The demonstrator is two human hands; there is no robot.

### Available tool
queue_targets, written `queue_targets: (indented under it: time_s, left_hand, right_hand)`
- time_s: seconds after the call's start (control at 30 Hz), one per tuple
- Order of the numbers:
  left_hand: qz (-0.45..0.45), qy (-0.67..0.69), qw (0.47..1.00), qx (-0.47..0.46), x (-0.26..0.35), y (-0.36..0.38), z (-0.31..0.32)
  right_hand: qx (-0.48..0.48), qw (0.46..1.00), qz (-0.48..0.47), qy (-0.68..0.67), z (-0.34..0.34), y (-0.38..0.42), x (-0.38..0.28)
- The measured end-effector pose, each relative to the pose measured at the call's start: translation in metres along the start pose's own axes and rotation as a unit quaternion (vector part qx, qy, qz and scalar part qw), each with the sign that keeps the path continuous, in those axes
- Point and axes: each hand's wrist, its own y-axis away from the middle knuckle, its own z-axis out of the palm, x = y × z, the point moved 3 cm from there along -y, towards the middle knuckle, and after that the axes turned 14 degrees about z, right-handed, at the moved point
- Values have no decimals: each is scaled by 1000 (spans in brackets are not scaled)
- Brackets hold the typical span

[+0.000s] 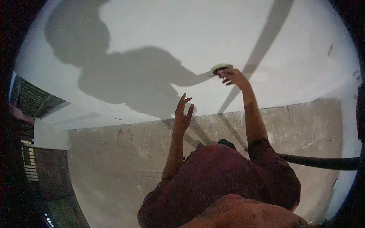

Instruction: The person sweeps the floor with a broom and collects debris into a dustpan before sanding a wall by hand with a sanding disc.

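My right hand (235, 77) is raised to the white wall (205, 30), its fingers curled around a small round tool (221, 67). That tool has a pale yellow-green rim and a dark middle, and it is against or very near the wall. Its exact kind is not clear. Lower and to the left, my left hand (183, 114) is held up in the air with fingers apart and nothing in it. It appears clear of the wall, near the line where wall meets floor.
Shadows of my body and of a pole fall across the wall. A dark pole (319, 161) runs from beside my right shoulder to the right edge. Worn concrete floor (114, 163) lies below. At far left are a dark opening (38, 97) and a dark door-like panel (51, 171).
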Motion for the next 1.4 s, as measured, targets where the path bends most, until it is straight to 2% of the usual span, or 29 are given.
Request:
queue_targets:
  time_s: [0.07,0.13,0.2,0.27,0.33,0.4,0.47,0.53,0.6,0.63,0.77,0.8,0.87,0.93,0.97,1.0,1.07,1.1,1.13,1.17,1.2,1.23,1.27,1.3,1.4]
  left_hand:
    - [7,2,1000,-3,-2,-1,3]
    - [8,12,1000,-7,-7,-17,4]
    - [-13,18,999,-26,-6,-25,8]
    - [-2,22,999,-25,-6,-31,13]
    - [1,28,999,-18,-5,-32,7]
    - [-3,24,999,-22,-9,-31,2]
    - [1,24,999,-31,-18,-31,5]
    - [13,26,999,-42,-15,-39,13]
    - [-17,105,991,-83,-11,-39,33]
    - [-24,120,988,-98,-12,-45,45]
    - [-32,201,970,-136,-11,-73,89]
    - [-30,200,970,-133,-7,-85,93]
    - [-37,322,941,-100,10,-103,98]
    - [-26,347,934,-85,24,-117,96]
    - [-47,391,916,-75,30,-124,96]
    - [-66,432,897,-61,33,-130,94]
    - [-103,483,869,-34,16,-128,105]
    - [-108,470,875,-34,20,-130,105]
    - [-112,453,884,-32,30,-118,103]
    - [-120,481,868,-13,22,-116,105]
    - [-128,511,850,7,12,-116,109]
    - [-99,482,870,33,24,-115,107]
    - [-102,464,878,64,48,-118,98]
    - [-107,445,885,86,48,-125,91]
    - [-97,405,898,147,52,-124,72]
  right_hand:
    - [-21,995,-44,-91,-6,24,-23]
    - [-36,994,-17,-101,-18,5,-19]
    - [-38,998,3,-41,-23,-17,15]
    - [-60,997,13,-48,-36,-47,57]
    - [-13,996,82,30,-37,-54,59]
    - [-9,997,71,4,-32,-47,47]
    - [9,994,-12,-111,-23,-9,6]
    - [-19,988,-33,-151,-25,-9,9]
    - [1,986,-47,-159,-14,-1,18]
    - [28,990,-21,-135,-6,-3,17]
    - [-25,981,-88,-171,20,8,-2]
    - [-32,981,-105,-161,28,15,-18]
    - [-40,980,-125,-149,31,18,-26]
    - [-66,981,-168,-66,36,23,-41]
    - [-65,987,-129,-76,34,41,-49]
    - [-71,986,-137,-69,35,43,-43]
    - [-108,971,-131,-167,31,40,-24]
    - [-113,968,-144,-172,26,47,-18]
    - [-120,963,-161,-180,20,66,3]
    - [-90,976,-129,-150,8,56,47]
    - [-88,975,-108,-171,2,83,67]
    - [-89,980,-57,-168,-10,85,117]
    - [-42,999,10,31,-35,68,203]
    - [-38,987,80,134,-45,90,266]
    - [-63,938,254,228,-69,182,386]
